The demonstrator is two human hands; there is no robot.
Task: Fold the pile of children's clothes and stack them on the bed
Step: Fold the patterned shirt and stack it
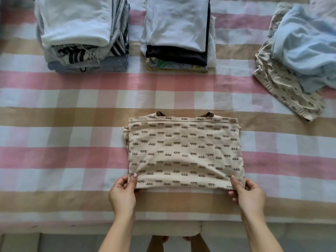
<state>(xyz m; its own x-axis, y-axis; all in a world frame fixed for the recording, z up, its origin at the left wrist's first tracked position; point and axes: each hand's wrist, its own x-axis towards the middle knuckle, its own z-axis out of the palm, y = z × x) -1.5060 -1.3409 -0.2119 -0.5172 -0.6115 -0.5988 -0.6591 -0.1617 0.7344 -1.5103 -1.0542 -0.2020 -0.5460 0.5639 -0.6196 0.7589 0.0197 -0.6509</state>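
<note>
We stand at the near edge of the bed, whose pink, tan and white checked cover carries everything in view.

Along its far side we have two stacks well apart from each other. The left stack is the taller, with a white piece on top and striped and blue pieces showing beneath. The right stack is also capped in white, over a dark piece and a printed one. We judge that most of the folding is done, since these two stacks hold many garments each.

At the far right lies the pile, loose and crumpled, with a pale blue garment heaped on a cream printed one. We see at least two pieces left there. Whether more lie under them we cannot tell.

Nearest to us, in the middle of the bed and apart from both stacks and the pile, lies the shirt. It is beige with brown squiggles and folded into a flat rectangle, its brown collar peeking out at the far edge. It looks folded or nearly so, and it is not yet stacked.

Our left hand pinches its near left corner, thumb on top. Our right hand pinches the near right corner the same way.
</note>
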